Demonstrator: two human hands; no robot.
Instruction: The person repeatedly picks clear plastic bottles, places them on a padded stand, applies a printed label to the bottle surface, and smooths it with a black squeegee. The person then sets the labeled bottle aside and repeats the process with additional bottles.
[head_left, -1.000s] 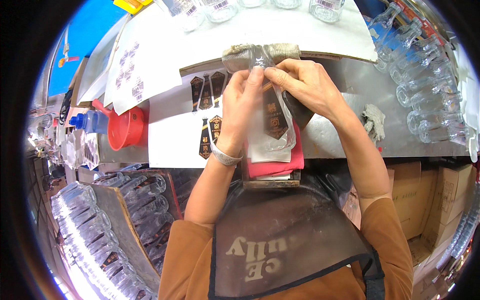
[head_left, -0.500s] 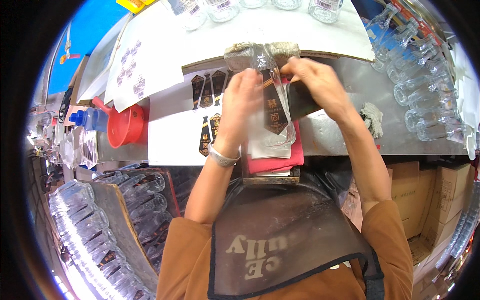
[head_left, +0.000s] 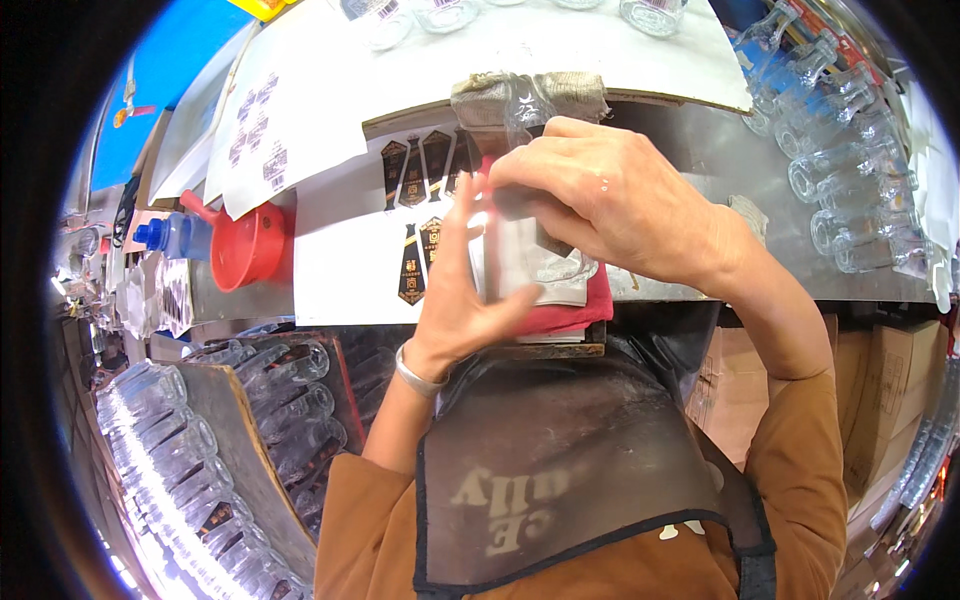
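A clear glass bottle (head_left: 524,104) lies with its neck across a cloth-wrapped rest (head_left: 482,100). My right hand (head_left: 620,195) is over the bottle's body and hides most of it. Its fingers are closed on a dark flat piece, blurred by motion, whose kind I cannot make out. My left hand (head_left: 455,305) is at the bottle's left side, fingers spread and holding nothing. Under the bottle are white cloth and a red cloth (head_left: 597,308). Just left of my left hand, a white sheet (head_left: 345,270) carries black tie-shaped labels (head_left: 411,265) with gold print.
A red dipper (head_left: 248,250) and a blue-capped bottle (head_left: 178,236) stand at the left. Clear bottles (head_left: 850,180) lie in a row at the right, near a grey rag (head_left: 748,215). More bottles stand on a white board (head_left: 560,55). Trays of bottles (head_left: 290,400) are below left, cartons (head_left: 885,390) below right.
My right hand has swung left and across the bottle with the dark flat piece. My left hand has dropped nearer to me, and its fingers have spread. The bottle's black label is now covered from view.
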